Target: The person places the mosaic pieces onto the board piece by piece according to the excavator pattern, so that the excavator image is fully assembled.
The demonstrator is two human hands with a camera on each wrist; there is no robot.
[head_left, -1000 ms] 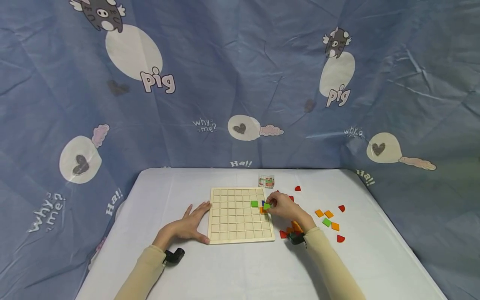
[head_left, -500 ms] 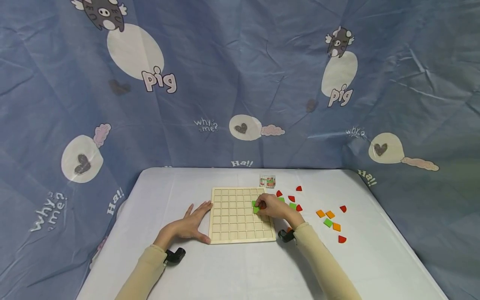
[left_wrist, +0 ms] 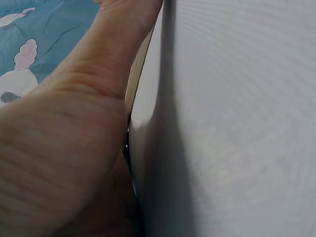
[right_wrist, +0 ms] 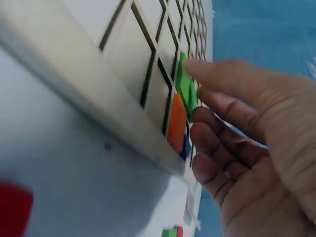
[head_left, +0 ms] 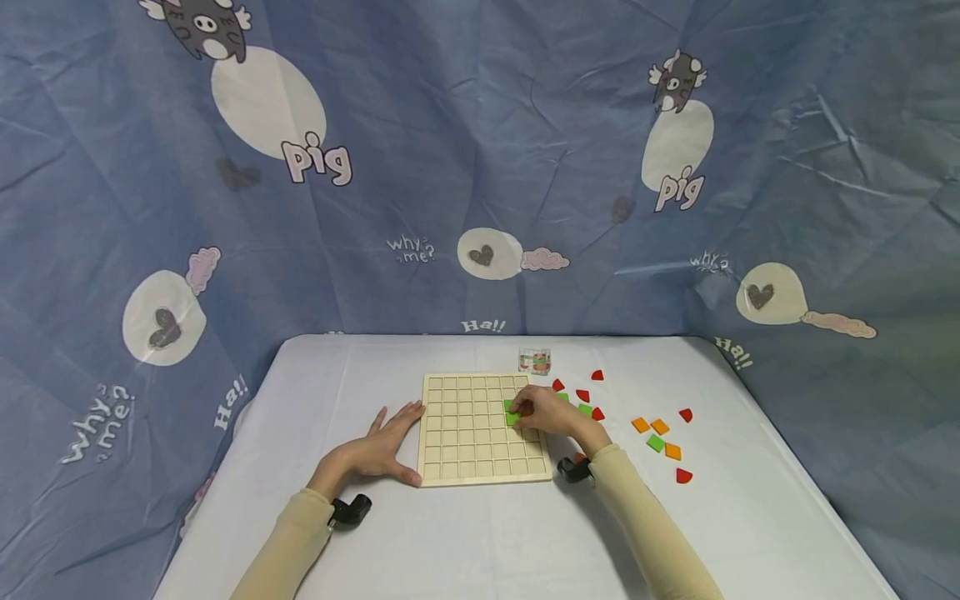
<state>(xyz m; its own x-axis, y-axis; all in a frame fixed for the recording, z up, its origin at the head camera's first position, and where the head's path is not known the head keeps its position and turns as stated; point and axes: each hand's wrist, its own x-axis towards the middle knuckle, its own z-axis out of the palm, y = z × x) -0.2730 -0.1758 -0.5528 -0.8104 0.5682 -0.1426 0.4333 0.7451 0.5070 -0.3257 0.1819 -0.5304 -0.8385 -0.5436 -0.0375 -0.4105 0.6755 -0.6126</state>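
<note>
Touching the left edge of the wooden grid board (head_left: 480, 442), the left hand (head_left: 375, 452) lies spread wide, thumb and fingertips at the side. The right hand (head_left: 551, 412) is narrowed, thumb and forefinger pinching a green tile (right_wrist: 183, 89) toward the board's right side. Whether the tile is fully seated cannot be told. Caution: an off-square press could tilt it against the cell border; the curled fingers could nudge the nearby orange tile (right_wrist: 177, 123) or blue tile (right_wrist: 185, 148); insufficient left-hand contact could let the board slide.
</note>
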